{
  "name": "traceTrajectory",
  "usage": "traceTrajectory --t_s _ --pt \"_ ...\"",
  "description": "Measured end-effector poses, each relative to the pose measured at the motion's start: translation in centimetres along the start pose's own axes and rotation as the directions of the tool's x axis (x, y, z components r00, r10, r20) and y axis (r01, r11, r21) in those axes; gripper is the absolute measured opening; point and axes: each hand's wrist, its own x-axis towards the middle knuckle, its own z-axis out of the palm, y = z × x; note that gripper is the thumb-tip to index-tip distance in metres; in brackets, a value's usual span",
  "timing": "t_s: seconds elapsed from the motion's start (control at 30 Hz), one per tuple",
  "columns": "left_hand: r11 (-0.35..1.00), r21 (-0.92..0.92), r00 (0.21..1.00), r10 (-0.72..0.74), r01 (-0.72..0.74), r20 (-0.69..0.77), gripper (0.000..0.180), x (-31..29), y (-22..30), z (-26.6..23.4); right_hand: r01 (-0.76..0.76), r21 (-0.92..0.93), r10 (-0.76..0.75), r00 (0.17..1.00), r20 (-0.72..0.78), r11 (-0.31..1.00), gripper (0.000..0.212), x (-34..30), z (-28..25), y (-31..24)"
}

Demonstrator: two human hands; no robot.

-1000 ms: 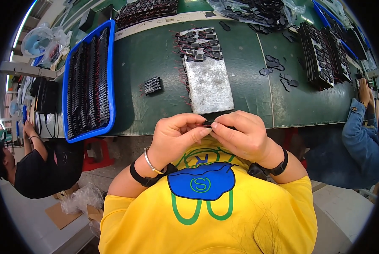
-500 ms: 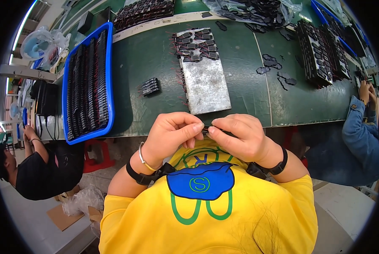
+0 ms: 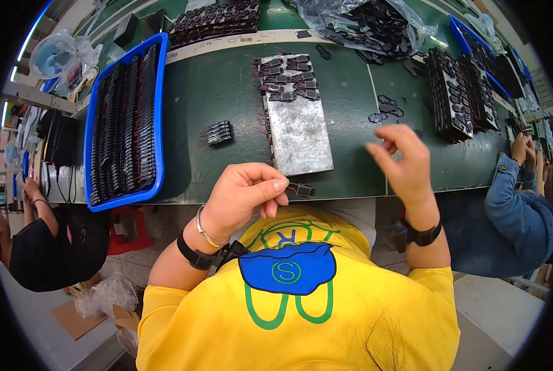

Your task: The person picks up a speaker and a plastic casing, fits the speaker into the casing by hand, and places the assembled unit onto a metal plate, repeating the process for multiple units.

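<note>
Apart now, the hands have split: left hand (image 3: 242, 195) pinches the small black part (image 3: 301, 189) at the counter (image 3: 221, 93) edge; right hand (image 3: 400, 161) has lifted, fingers loosely spread, empty. Light, rigid piece, probably best held by its sides. Beyond lies the metal plate (image 3: 298, 133).

Hands apart now, right hand (image 3: 400, 162) raised, small black part (image 3: 301, 189) in left hand (image 3: 242, 195).

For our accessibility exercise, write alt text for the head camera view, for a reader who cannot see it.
A person in a yellow shirt pinches a small black part in the left hand at a green table, right hand raised, open and empty. Ahead lie a metal plate and a blue tray.
</note>
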Motion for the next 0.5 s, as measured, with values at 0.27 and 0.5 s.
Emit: traceTrajectory --t_s 0.27,0.5 --pt "0.998 0.036 0.998 0.050 -0.049 -0.049 0.012 -0.1 -0.6 -0.7 -0.023 -0.441 0.054 0.997 0.056 0.897 0.027 3.0 -1.2 3.4" --pt "0.999 0.016 0.998 0.042 -0.041 -0.051 0.012 0.1 -0.2 -0.4 0.182 -0.529 0.016 0.938 0.347 0.829 0.024 5.2 -0.7 3.2"
